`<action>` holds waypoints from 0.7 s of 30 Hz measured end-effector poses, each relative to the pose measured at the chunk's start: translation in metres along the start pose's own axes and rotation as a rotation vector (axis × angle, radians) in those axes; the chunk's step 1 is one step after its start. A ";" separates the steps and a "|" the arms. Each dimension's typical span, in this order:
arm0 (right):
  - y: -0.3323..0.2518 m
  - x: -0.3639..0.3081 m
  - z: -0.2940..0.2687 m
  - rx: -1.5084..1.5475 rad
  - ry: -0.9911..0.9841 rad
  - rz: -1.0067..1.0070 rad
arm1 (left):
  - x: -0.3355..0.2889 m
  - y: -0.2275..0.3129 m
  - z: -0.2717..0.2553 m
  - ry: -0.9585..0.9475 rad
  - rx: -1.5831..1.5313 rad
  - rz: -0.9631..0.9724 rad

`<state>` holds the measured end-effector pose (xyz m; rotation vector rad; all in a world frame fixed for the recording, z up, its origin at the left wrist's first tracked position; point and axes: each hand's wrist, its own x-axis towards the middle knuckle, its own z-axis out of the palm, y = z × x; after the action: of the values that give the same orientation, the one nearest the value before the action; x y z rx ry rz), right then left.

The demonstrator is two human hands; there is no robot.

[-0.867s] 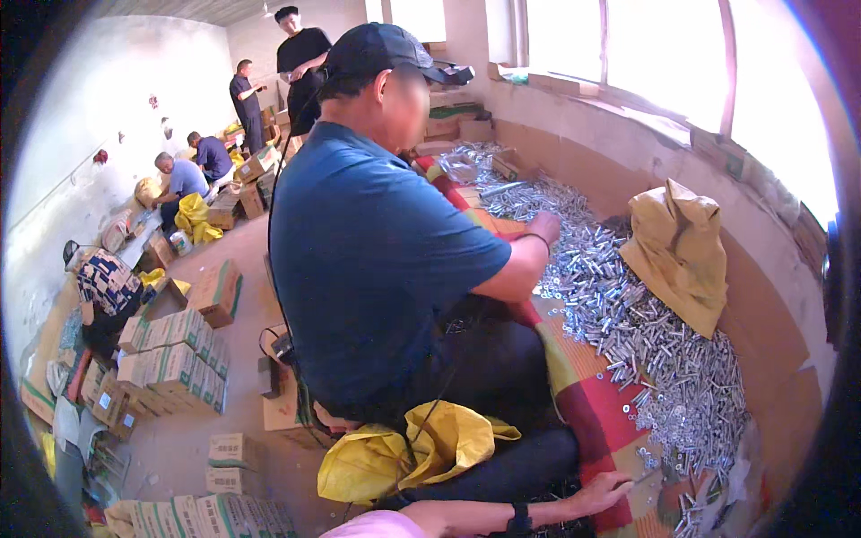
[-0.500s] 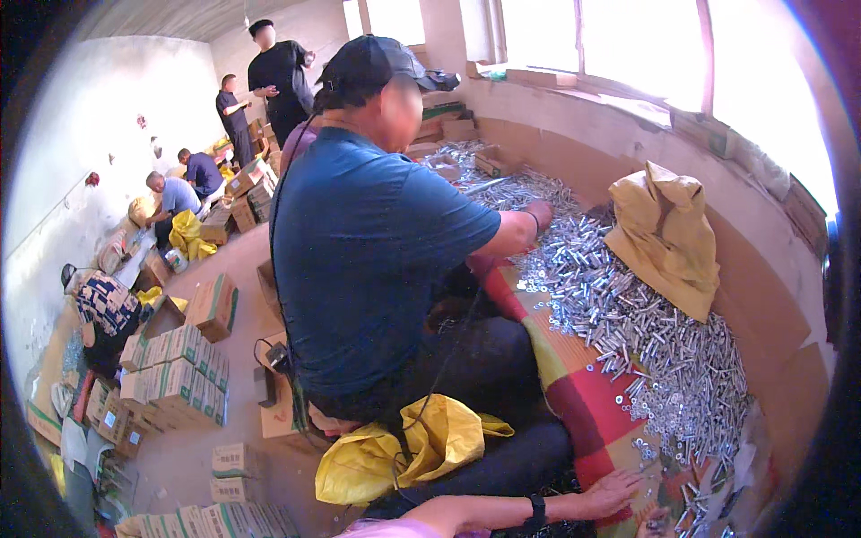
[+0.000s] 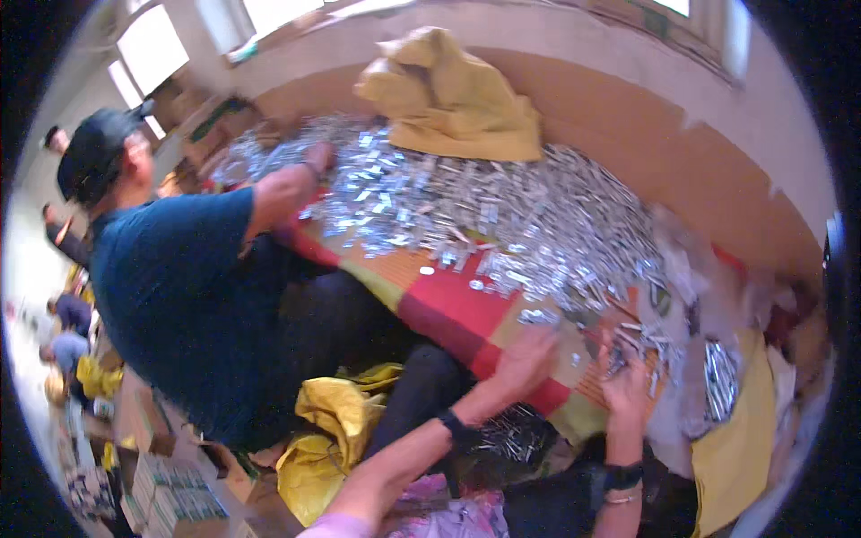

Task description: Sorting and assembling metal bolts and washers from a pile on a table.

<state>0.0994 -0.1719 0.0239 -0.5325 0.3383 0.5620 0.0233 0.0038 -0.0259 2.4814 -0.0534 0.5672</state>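
My left hand (image 3: 529,359), smeared by motion, is over the checked cloth (image 3: 457,305) at the near edge of a big pile of silvery metal bolts (image 3: 538,215) and washers. Its fingers are too blurred to read. To its right, my right hand (image 3: 625,386) is turned palm up, its fingers curled round a few small metal bolts (image 3: 616,359). Loose washers (image 3: 538,316) lie just beyond my left hand. More bolts (image 3: 659,345) are scattered beside my right hand.
A co-worker in a blue shirt (image 3: 179,296) sits close on my left, one hand in the pile. A yellow sack (image 3: 457,108) lies on the heap's far side; another yellow bag (image 3: 332,421) is by the co-worker. Thin dark metal pieces (image 3: 516,435) lie near my lap. Boxes (image 3: 175,493) stand lower left.
My view has swung right, so the pile now fills the middle. My left hand, previously spread flat, is now blurred by the cloth's edge. My right hand has come fully into view with metal pieces.
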 end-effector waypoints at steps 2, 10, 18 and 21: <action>0.000 0.001 -0.007 0.046 0.019 0.003 | -0.001 -0.001 -0.008 0.071 -0.025 0.084; 0.001 -0.015 0.003 0.011 -0.171 0.072 | 0.024 0.001 0.011 -0.096 0.050 0.153; 0.005 -0.018 0.013 0.099 -0.301 0.190 | 0.050 -0.017 -0.018 0.029 0.046 0.103; 0.010 -0.016 0.017 0.022 -0.332 0.211 | 0.063 -0.007 -0.011 0.031 0.028 0.108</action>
<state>0.0841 -0.1620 0.0408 -0.3755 0.0838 0.8373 0.0777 0.0216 0.0040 2.5076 -0.1689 0.6551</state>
